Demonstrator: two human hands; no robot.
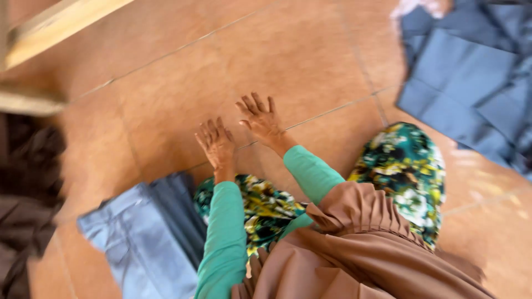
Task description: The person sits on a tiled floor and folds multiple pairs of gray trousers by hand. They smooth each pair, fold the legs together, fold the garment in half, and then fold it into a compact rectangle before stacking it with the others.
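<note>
both bare hands, left hand (pixel 216 145) and right hand (pixel 261 119), hover fingers spread, holding nothing, seemingly just above the orange tiled floor (pixel 166 94), near folded grey-blue cloth (pixel 147 232).

The floor tiles (pixel 166 88) are orange-brown with pale grout lines. The sleeves (pixel 227 238) are plain sea-green, and the ruffled cloth (pixel 354 243) near them is dusty brown. The skirt (pixel 407 166) has a floral print of teal, yellow, white and black. The folded cloth (pixel 138 238) at near left and the cloth pile (pixel 471 83) at far right are grey-blue. Dark brown fabric (pixel 27 182) lies at left, beside pale wood (pixel 50 25).
</note>
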